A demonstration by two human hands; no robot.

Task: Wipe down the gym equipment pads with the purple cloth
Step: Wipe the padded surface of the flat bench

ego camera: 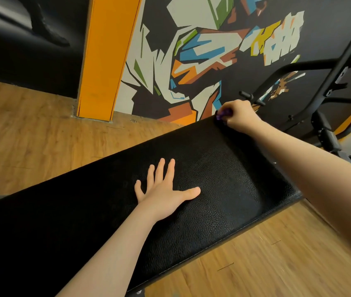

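Wiping at the far corner of the black pad (202, 179). Right hand (238, 114) curled tight, grip pinching the purple cloth (224, 114), only a small bunched tuft showing at the knuckles, pressed against the pad's upper edge beside the mural wall (191, 50). Left hand (164, 187) flat mid-pad, fingers spread, bracing, holding nothing.

Likely trouble from here:
- Cloth so balled up that little fabric meets the vinyl; streaks or missed strips along the edge.
- Reach at full stretch; weight on the braced palm could slip on a damp, grained surface.
- Knuckles near the black frame (320, 86) and its pegs; a fast stroke outward risks a knock.
- Braced palm possibly re-marking an area already wiped.
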